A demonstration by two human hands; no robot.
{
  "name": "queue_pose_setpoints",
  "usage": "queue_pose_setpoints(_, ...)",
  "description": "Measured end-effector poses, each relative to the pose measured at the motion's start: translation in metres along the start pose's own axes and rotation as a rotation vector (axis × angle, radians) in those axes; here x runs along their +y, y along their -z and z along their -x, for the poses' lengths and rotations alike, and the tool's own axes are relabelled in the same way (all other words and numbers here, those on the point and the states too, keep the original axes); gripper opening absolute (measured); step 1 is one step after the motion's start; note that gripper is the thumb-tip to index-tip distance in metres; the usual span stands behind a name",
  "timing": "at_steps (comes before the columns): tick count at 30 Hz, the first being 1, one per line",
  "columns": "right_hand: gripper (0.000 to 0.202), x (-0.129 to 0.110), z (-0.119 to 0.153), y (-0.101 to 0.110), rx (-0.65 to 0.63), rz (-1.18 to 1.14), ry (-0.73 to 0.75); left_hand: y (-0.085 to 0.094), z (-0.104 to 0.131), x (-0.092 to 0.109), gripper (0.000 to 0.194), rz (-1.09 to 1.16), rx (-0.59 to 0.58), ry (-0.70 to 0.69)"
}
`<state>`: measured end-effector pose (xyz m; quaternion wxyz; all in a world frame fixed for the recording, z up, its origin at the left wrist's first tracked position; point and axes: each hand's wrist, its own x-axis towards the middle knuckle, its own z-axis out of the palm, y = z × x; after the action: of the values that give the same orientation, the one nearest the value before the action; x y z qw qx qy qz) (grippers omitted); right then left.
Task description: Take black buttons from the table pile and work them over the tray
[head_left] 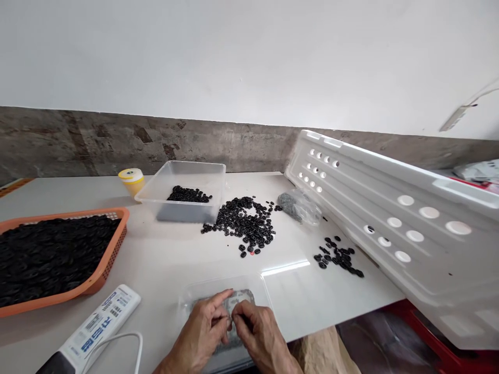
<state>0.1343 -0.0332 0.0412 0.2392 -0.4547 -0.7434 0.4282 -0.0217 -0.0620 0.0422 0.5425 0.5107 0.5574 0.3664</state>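
Note:
My left hand [206, 327] and my right hand [260, 332] meet fingertip to fingertip above a clear plastic box [268, 295] at the table's near edge. Small grey pieces [245, 297] lie in that box, partly covered by my hands. The left index finger points forward while its thumb and other fingers are pinched. My right hand is closed in a pinch as well. Whatever sits between the fingertips is too small to name. Beyond the box, a heap of small black oval pieces with holes [249, 221] is spread on the table.
A translucent bin [187, 212] holds more black pieces. On the left stand an orange basket [113, 249] full of black parts, a white power strip [105, 322] and a yellow-lidded tub [132, 182]. Right: a plastic bag [300, 206], scattered black pieces [339, 257], a leaning white perforated panel [362, 192].

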Motion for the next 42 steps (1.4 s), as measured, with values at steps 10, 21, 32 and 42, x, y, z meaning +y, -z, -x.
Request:
queue_pose_setpoints(10, 0.021, -0.009, -0.002, 0.002, 0.061, -0.062, -0.042, 0.008, 0.007, 0.003, 0.02, -0.217, 0.179, -0.155)
queue_pose_setpoints(21, 0.024, -0.011, -0.006, -0.001, 0.028, 0.048, -0.051, 0.002, 0.003, -0.007, 0.024, -0.336, 0.366, -0.421)
queue_pose_setpoints(32, 0.023, -0.009, -0.005, 0.005, -0.001, -0.27, -0.113, 0.012, 0.006, -0.009, 0.037, 0.215, 0.146, -0.078)
queue_pose_setpoints(42, 0.022, -0.026, -0.004, 0.004, -0.047, -0.009, 0.14, 0.008, 0.01, -0.013, 0.045, 0.17, 0.049, -0.098)
